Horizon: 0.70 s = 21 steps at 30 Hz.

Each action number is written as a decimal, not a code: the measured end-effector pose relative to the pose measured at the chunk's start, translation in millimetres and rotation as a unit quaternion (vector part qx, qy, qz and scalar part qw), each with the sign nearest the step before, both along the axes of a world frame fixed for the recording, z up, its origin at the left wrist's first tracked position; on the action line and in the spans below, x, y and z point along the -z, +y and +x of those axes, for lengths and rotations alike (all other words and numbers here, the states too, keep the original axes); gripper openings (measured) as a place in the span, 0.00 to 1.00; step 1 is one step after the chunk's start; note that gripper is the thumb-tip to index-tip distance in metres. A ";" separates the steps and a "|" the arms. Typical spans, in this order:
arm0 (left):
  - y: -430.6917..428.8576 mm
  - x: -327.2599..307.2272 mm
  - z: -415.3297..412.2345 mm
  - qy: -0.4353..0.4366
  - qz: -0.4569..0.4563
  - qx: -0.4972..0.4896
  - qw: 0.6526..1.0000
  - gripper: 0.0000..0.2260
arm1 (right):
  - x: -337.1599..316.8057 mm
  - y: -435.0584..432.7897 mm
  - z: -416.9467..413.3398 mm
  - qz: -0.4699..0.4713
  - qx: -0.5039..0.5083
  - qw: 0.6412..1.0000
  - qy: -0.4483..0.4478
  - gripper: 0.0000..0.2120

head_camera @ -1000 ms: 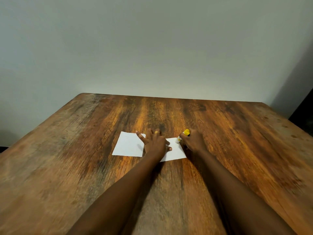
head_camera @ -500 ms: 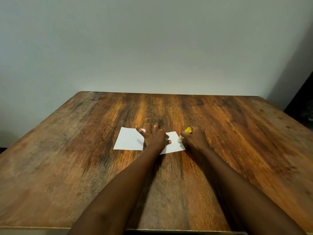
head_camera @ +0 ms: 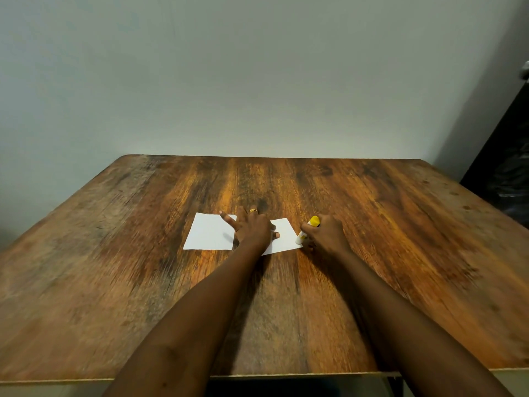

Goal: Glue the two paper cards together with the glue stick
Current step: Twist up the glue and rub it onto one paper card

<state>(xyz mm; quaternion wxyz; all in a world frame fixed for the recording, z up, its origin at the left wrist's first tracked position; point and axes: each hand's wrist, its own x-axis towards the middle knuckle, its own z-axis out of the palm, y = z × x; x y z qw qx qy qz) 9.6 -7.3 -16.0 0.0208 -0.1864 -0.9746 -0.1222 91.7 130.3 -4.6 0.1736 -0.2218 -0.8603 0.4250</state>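
Two white paper cards lie side by side on the wooden table (head_camera: 372,253). The left card (head_camera: 210,232) lies flat and mostly uncovered. My left hand (head_camera: 253,227) presses flat with spread fingers over the gap between the cards, pinning the right card (head_camera: 283,237). A gold ring sits on one finger. My right hand (head_camera: 325,233) grips a glue stick (head_camera: 307,229) with a yellow end and white body. The stick tilts down and its white tip touches the right card's near right corner.
A pale wall stands behind the table's far edge. A dark object (head_camera: 503,173) stands at the right beyond the table. The table's near edge (head_camera: 286,376) runs across the bottom of the view.
The glue stick has slid from the right card's far right edge toward its near right corner. The view has tilted so the table's near edge shows. My left hand stays pressed on the cards.
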 end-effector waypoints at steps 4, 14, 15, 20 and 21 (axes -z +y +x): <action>-0.5 -1.2 2.3 -0.007 0.006 -0.009 1.000 0.17 | -0.8 -0.7 2.0 -0.008 0.006 1.000 0.011 0.11; 5.1 -5.8 15.3 0.036 -0.007 -0.016 0.999 0.19 | -5.5 2.9 -3.7 -0.040 0.077 0.991 0.098 0.10; 5.9 -6.5 15.9 0.036 -0.005 -0.016 0.999 0.17 | -5.0 3.6 -5.2 -0.041 0.081 0.991 0.099 0.09; 6.5 -9.8 15.0 0.050 0.036 -0.027 0.998 0.11 | -0.8 8.8 -12.0 -0.035 0.072 0.994 0.079 0.08; 6.2 -10.3 13.7 0.052 0.039 -0.019 0.998 0.11 | 0.6 9.3 -13.0 -0.032 0.063 0.995 0.073 0.08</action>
